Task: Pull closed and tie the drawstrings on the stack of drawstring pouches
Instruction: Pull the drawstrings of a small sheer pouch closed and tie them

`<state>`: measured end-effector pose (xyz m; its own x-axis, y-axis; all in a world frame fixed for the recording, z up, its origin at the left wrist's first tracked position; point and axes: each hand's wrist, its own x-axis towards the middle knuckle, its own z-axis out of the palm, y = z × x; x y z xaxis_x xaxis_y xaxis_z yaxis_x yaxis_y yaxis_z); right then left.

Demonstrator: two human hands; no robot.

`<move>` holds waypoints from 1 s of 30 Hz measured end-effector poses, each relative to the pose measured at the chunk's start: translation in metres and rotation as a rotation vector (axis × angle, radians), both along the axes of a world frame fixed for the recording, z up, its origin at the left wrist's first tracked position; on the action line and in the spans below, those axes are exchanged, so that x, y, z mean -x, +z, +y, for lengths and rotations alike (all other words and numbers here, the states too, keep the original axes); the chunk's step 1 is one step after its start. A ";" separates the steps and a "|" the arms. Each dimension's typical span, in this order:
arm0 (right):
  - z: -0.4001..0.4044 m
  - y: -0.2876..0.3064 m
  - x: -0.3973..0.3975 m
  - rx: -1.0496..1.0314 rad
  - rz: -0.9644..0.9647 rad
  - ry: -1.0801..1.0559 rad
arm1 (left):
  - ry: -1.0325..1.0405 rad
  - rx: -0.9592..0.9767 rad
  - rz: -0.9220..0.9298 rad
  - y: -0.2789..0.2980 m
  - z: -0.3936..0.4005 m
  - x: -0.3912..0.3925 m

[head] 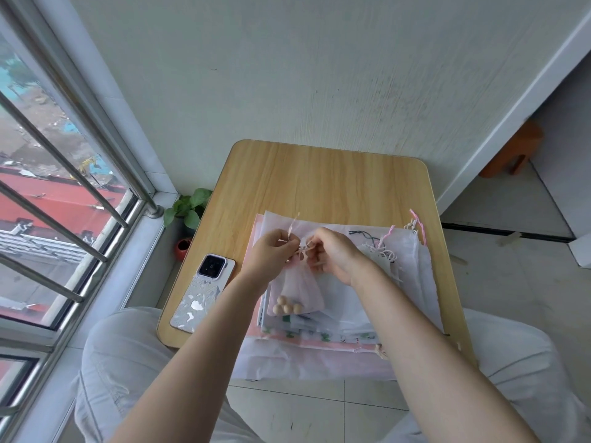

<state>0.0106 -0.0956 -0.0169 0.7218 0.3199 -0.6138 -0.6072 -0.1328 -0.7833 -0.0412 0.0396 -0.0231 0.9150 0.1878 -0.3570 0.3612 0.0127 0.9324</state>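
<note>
Pouch (pixel 302 290) holding wooden beads (pixel 287 306), drawstrings (pixel 300 247) pinched

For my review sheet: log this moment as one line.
step: tying drawstring | left hand: pinching cord | right hand: pinching cord | pouch: holds beads, atop stack

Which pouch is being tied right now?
On the wooden table, atop the stack of sheer pouches, both hands pinch one pink pouch at its gathered neck. It alone holds round wooden beads; the others lie flat.
</note>
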 end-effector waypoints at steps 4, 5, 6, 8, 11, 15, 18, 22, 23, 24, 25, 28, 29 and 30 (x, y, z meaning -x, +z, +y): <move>-0.007 -0.003 0.001 -0.068 0.020 0.057 | 0.013 -0.019 -0.010 -0.002 0.003 0.003; -0.008 -0.004 0.002 -0.071 -0.001 0.060 | 0.020 -0.007 -0.013 -0.002 0.004 0.005; -0.010 -0.005 0.002 -0.076 -0.025 0.054 | 0.029 0.008 -0.019 -0.002 0.004 0.006; -0.011 -0.007 0.002 -0.103 -0.058 0.013 | 0.049 0.026 -0.032 -0.003 0.006 0.007; -0.012 -0.007 0.002 -0.155 -0.055 -0.051 | 0.092 0.055 -0.032 -0.006 0.010 0.009; -0.008 -0.005 0.004 -0.217 0.029 -0.132 | 0.167 0.247 0.009 -0.003 0.010 0.013; -0.004 -0.009 0.006 -0.225 0.101 -0.180 | 0.215 0.358 0.054 -0.003 0.012 0.014; -0.003 -0.014 0.008 -0.278 0.173 -0.277 | 0.258 0.397 0.102 -0.001 0.012 0.016; -0.003 -0.014 0.009 -0.303 0.184 -0.302 | 0.262 0.406 0.111 -0.001 0.012 0.016; -0.002 -0.014 0.009 -0.332 0.194 -0.328 | 0.265 0.415 0.118 -0.001 0.012 0.016; -0.002 -0.014 0.010 -0.363 0.201 -0.356 | 0.265 0.418 0.125 -0.001 0.013 0.015; -0.001 -0.013 0.010 -0.399 0.198 -0.386 | 0.268 0.408 0.139 -0.004 0.015 0.015; -0.002 -0.013 0.010 -0.393 0.194 -0.369 | 0.275 0.405 0.141 -0.004 0.015 0.015; -0.001 -0.013 0.009 -0.370 0.187 -0.345 | 0.287 0.398 0.144 -0.005 0.015 0.015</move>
<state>0.0016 -0.0970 -0.0303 0.7125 0.3025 -0.6331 -0.7003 0.3635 -0.6144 -0.0562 0.0548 -0.0279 0.7829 0.2483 -0.5705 0.4151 0.4746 0.7762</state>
